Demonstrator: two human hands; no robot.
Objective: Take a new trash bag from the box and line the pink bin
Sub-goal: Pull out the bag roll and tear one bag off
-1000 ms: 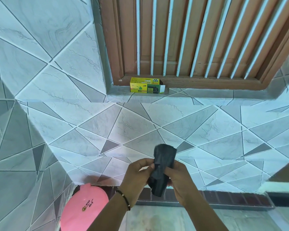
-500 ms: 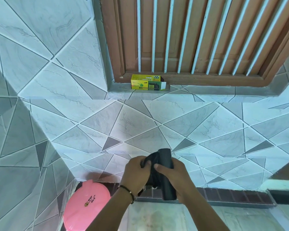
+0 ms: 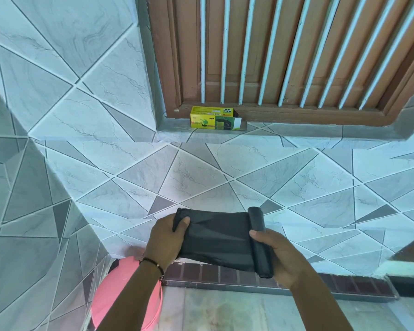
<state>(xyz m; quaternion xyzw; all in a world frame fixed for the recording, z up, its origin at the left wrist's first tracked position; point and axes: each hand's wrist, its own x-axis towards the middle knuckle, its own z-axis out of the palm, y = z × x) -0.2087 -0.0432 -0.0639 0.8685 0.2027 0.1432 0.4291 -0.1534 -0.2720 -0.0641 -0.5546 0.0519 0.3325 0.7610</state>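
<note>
Grey tiled walls meet a floor where the pink bin stands low left. Above it the left hand pinches the free end of a black trash bag, stretched to the roll gripped by the right hand. Farther up, the yellow box lies on the window ledge.

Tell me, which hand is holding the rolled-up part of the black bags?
The right hand grips the roll. The left hand only pinches the loose, unrolled end of the trash bag.
</note>
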